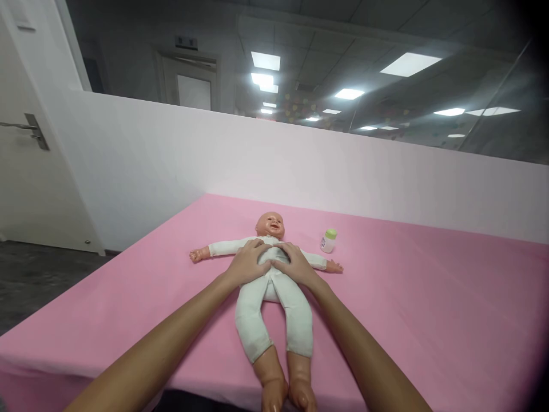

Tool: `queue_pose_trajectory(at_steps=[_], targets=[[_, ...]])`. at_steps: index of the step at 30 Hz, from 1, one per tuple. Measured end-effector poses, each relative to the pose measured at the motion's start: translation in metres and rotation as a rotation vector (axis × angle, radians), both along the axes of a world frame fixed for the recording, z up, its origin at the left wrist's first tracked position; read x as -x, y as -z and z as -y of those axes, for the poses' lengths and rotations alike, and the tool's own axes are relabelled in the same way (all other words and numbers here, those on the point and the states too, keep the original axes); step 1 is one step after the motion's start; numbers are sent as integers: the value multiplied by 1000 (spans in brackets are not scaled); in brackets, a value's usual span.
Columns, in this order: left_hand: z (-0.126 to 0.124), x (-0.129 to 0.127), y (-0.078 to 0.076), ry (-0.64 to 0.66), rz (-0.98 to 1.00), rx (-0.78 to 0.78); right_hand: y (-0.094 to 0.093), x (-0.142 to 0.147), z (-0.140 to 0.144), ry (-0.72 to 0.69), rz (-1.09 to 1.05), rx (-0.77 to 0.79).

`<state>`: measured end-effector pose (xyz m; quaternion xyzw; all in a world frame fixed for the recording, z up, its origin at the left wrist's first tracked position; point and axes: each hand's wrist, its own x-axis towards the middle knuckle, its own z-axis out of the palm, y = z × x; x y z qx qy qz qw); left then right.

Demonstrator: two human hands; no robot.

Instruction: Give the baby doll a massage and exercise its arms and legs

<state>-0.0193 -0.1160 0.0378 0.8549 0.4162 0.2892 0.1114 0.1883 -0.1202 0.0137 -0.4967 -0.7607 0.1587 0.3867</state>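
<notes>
A baby doll with a soft white cloth body lies on its back, its head away from me and its feet near the table's front edge. Its arms are stretched out to both sides. My left hand rests on the left side of its belly, thumb and fingers apart. On the right side lies my right hand, also with thumb and fingers spread. The tips of both hands come close together over the middle of the torso. Beyond the doll's arm on the right stands a small clear bottle with a green cap.
A pink cloth covers the table. Behind it runs a low white wall with dark glass above, which shows ceiling lights. At the left is a door with a metal handle, and grey floor shows beside the table.
</notes>
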Motion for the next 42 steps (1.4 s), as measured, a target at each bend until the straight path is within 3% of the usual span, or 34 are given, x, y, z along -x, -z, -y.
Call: queue_pose_trajectory(at_steps=[8, 18, 24, 33, 42], targets=[[-3, 4, 1, 9, -15, 111, 0, -3, 1, 7, -16, 71], [-2, 0, -4, -3, 35, 68, -14, 0, 7, 16, -8, 60], [-3, 4, 2, 5, 11, 132, -10, -4, 8, -41, -2, 87], [-2, -1, -3, 4, 9, 58, -8, 0, 0, 43, 11, 30], [-4, 2, -1, 45, 44, 171, -6, -2, 3, -13, -6, 53]])
